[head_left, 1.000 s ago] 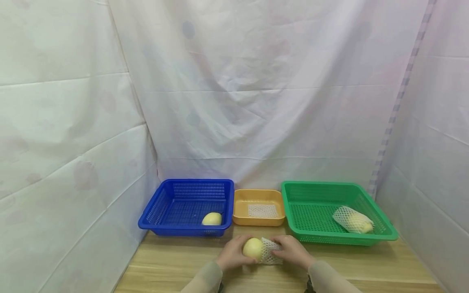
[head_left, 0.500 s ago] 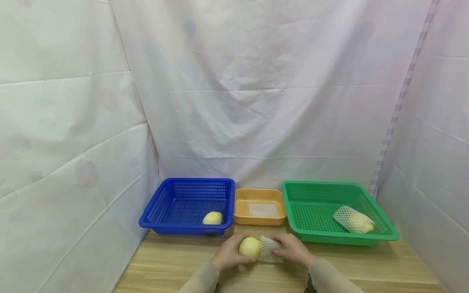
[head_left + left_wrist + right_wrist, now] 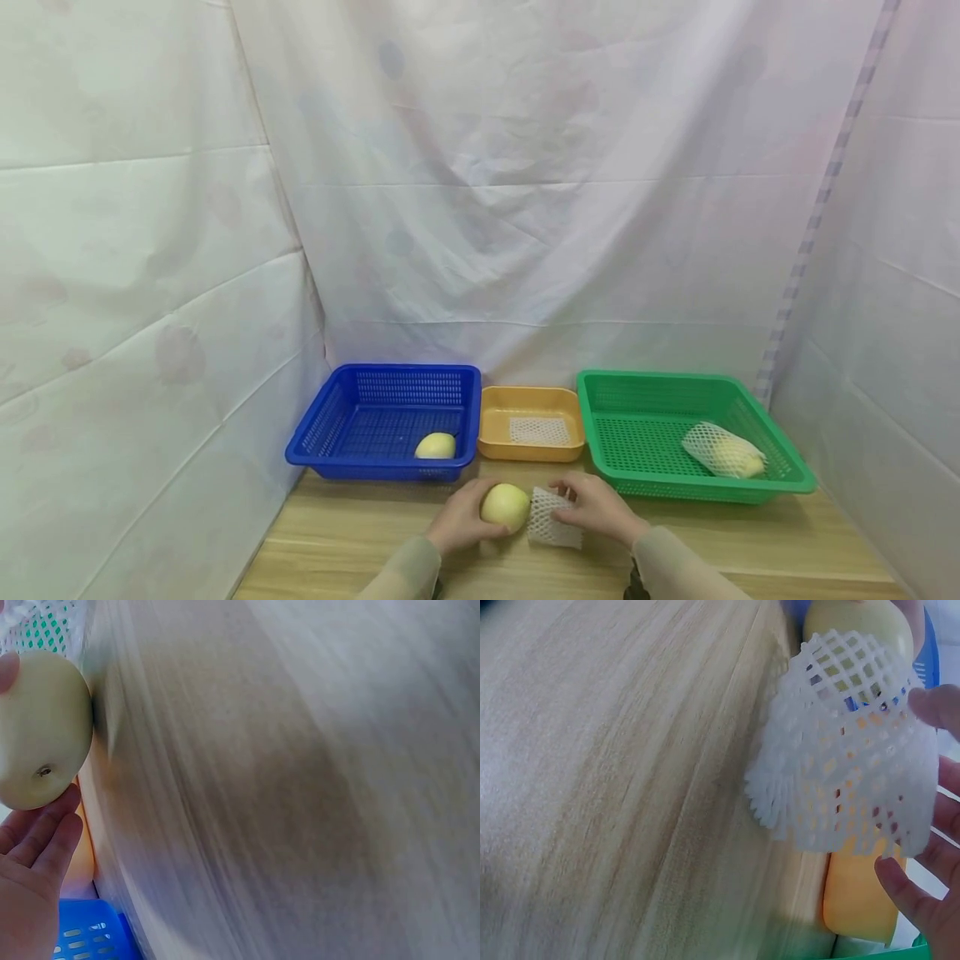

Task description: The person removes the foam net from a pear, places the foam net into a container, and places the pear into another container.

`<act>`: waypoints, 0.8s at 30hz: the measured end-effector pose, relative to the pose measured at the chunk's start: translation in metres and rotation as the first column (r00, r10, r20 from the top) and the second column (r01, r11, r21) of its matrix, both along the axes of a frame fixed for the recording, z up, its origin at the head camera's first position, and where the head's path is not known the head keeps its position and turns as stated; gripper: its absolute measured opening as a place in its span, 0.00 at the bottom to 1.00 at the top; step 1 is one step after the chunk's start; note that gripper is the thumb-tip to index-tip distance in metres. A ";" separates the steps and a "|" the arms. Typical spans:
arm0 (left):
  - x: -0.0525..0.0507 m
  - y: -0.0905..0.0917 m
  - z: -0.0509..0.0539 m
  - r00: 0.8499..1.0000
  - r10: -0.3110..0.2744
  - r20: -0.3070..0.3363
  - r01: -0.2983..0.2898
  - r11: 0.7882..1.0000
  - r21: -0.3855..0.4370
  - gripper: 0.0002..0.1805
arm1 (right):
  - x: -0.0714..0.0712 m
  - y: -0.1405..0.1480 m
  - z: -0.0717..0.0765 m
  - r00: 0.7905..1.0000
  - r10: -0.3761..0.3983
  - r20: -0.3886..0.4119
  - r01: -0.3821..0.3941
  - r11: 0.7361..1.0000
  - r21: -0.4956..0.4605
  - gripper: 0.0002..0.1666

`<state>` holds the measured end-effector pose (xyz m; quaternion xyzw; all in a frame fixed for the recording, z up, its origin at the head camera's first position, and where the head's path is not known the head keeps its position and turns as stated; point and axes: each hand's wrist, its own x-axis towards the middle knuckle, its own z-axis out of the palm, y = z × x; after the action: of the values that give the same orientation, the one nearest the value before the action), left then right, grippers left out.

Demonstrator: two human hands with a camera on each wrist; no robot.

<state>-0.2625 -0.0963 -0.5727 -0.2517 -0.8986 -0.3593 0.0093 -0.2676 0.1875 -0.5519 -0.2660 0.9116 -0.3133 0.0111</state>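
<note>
In the head view the left hand (image 3: 463, 518) grips a pale yellow pear (image 3: 506, 507) between thumb and fingers, low over the wooden table. Just right of it, the right hand (image 3: 596, 508) holds a white foam net sleeve (image 3: 552, 521) by its right side. The left wrist view shows the pear (image 3: 43, 727) with its dark-spotted end and the fingers of the left hand (image 3: 34, 877) against it. In the right wrist view the net (image 3: 855, 750) stands beside the right hand (image 3: 937, 817), its mesh end close to the pear (image 3: 859, 630). The net is outside the pear, not around it.
Behind the hands stand a blue basket (image 3: 307, 462) with one pear (image 3: 435, 446), an orange tray (image 3: 531, 453) with a flat foam net (image 3: 539, 431), and a green basket (image 3: 697, 490) with a net-covered pear (image 3: 723, 451). White cloth hangs on three sides.
The left hand has moved left with the pear, away from the net. The net has shifted slightly, and the right hand's fingers have loosened and spread somewhat.
</note>
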 end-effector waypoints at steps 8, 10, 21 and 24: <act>0.001 -0.001 -0.003 1.000 -0.006 -0.014 0.006 1.000 0.001 0.43 | -0.003 -0.002 0.015 1.000 0.013 -0.019 -0.011 0.998 0.066 0.09; 0.001 -0.001 -0.004 1.000 -0.005 -0.012 0.005 1.000 0.001 0.43 | -0.004 -0.002 0.023 1.000 0.011 -0.021 -0.010 0.997 0.070 0.07; 0.001 0.000 0.000 1.000 0.006 0.022 -0.006 1.000 0.003 0.43 | -0.013 -0.004 0.068 0.994 -0.013 -0.110 0.017 0.999 0.041 0.04; 0.001 0.000 0.001 0.999 0.009 0.033 -0.009 1.000 0.000 0.43 | -0.017 -0.008 0.079 0.990 -0.031 -0.140 0.031 1.000 -0.003 0.04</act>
<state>-0.2615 -0.0968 -0.5719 -0.2416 -0.8997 -0.3635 -0.0039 -0.2850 0.1795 -0.4725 -0.2733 0.9139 -0.2946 -0.0580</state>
